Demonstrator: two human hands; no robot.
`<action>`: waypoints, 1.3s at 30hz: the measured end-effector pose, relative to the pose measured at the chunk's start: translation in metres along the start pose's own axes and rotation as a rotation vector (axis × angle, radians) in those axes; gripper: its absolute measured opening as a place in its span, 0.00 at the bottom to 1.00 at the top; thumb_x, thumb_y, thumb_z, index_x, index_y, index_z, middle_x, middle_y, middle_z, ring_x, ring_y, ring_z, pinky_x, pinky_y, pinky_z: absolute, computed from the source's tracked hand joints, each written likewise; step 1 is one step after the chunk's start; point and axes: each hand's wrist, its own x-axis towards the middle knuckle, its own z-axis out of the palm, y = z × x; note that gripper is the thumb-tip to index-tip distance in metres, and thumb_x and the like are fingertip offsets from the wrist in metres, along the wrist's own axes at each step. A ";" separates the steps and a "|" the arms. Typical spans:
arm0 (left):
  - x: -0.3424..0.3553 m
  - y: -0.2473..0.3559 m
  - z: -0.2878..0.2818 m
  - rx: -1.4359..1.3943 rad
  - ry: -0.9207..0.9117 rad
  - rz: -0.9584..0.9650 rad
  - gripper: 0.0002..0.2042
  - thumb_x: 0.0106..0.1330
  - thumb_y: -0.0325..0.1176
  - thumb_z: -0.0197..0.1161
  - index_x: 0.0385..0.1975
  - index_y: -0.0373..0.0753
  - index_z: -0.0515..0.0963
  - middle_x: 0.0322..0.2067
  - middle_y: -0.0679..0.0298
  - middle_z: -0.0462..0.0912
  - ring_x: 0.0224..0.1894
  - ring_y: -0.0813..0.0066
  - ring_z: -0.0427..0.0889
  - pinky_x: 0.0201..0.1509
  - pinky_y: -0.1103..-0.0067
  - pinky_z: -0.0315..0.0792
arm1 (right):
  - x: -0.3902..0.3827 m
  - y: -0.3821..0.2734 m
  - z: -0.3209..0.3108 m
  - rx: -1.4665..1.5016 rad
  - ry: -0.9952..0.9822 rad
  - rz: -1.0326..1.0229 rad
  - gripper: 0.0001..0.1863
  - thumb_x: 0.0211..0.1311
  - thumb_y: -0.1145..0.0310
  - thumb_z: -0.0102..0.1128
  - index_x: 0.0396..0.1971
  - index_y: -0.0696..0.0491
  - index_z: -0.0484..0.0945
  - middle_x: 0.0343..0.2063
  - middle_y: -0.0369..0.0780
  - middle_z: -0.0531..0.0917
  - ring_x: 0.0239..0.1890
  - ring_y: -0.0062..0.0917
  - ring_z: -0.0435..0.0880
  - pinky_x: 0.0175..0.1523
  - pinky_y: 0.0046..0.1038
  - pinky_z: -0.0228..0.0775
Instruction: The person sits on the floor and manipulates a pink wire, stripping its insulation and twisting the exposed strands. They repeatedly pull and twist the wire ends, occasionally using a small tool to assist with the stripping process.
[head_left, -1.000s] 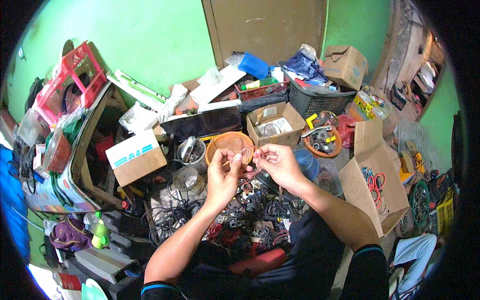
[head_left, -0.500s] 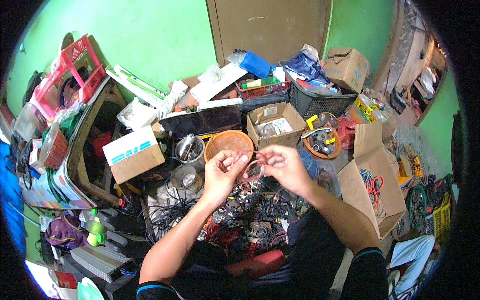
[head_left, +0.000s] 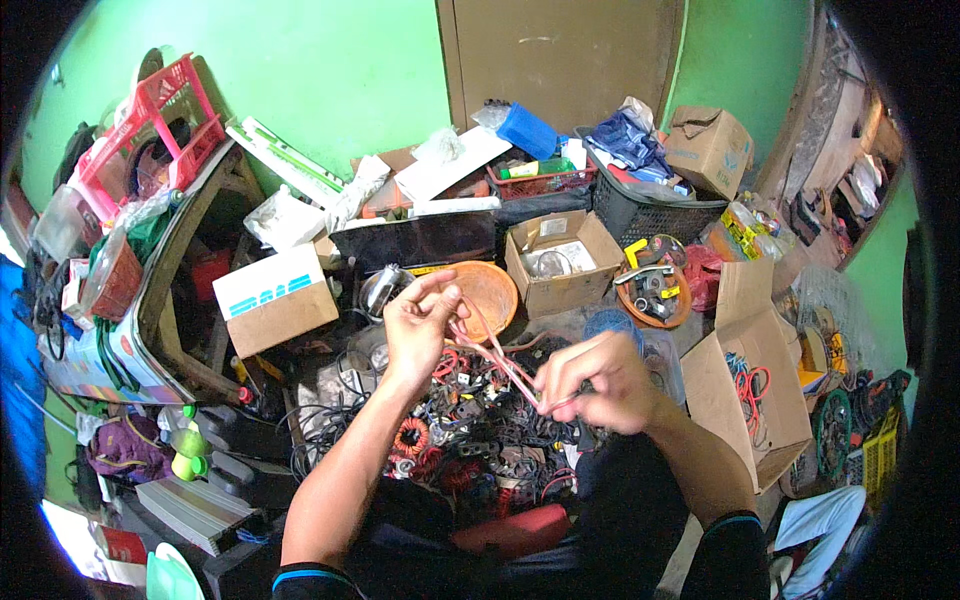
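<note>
Pinkish-red, thin and flexible, a length of wire runs in slack strands between the two bare hands, above a heap of parts. The left hand is raised a little higher, thumb against the fingers, pinching one end of it. The right hand, slightly blurred, has its fingers curled closed on the other end, where the strands meet in a narrow point.

Below them spreads a tangled heap of black cables and small metal parts, with a copper-orange ring-shaped coil near its left side. Just beyond the left hand sits a round orange bowl, partly covered by the fingers. To its right stands an open brown cardboard box, and further right a round orange basin with tools and yellow-marked items in it. A translucent blue container shows just behind the right hand.

Well to the right, a tall open cardboard carton holds red and blue wires. Out to the left lies a white-and-brown cardboard box with blue marks. At the back, a dark plastic basket bears blue cloth, before a brown door and a bright green wall.
</note>
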 end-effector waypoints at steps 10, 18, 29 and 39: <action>-0.006 0.013 -0.004 -0.419 0.021 -0.237 0.11 0.69 0.35 0.55 0.46 0.37 0.72 0.24 0.68 0.74 0.17 0.85 0.66 0.19 0.85 0.64 | 0.000 -0.010 0.014 -0.588 0.227 0.387 0.16 0.50 0.69 0.65 0.41 0.51 0.79 0.11 0.34 0.72 0.14 0.24 0.74 0.23 0.30 0.65; 0.001 0.005 -0.007 -0.071 0.023 -0.227 0.08 0.66 0.31 0.58 0.41 0.35 0.77 0.22 0.70 0.78 0.11 0.89 0.61 0.12 0.87 0.52 | -0.002 0.010 0.016 -0.382 0.096 0.050 0.09 0.54 0.64 0.63 0.27 0.54 0.79 0.20 0.40 0.82 0.18 0.27 0.80 0.26 0.36 0.70; 0.015 0.014 -0.025 -0.141 0.059 -0.260 0.09 0.66 0.31 0.59 0.41 0.34 0.76 0.22 0.69 0.77 0.13 0.89 0.63 0.13 0.89 0.56 | -0.007 -0.031 -0.020 0.712 0.378 -0.324 0.43 0.48 0.73 0.64 0.66 0.55 0.54 0.32 0.43 0.78 0.33 0.31 0.76 0.42 0.34 0.69; -0.014 0.037 0.000 -0.141 0.070 -0.146 0.07 0.66 0.32 0.59 0.39 0.37 0.77 0.21 0.70 0.76 0.12 0.90 0.59 0.14 0.88 0.50 | -0.020 0.024 -0.068 -0.534 -0.129 0.779 0.24 0.57 0.64 0.64 0.51 0.60 0.74 0.20 0.36 0.83 0.23 0.16 0.81 0.32 0.19 0.70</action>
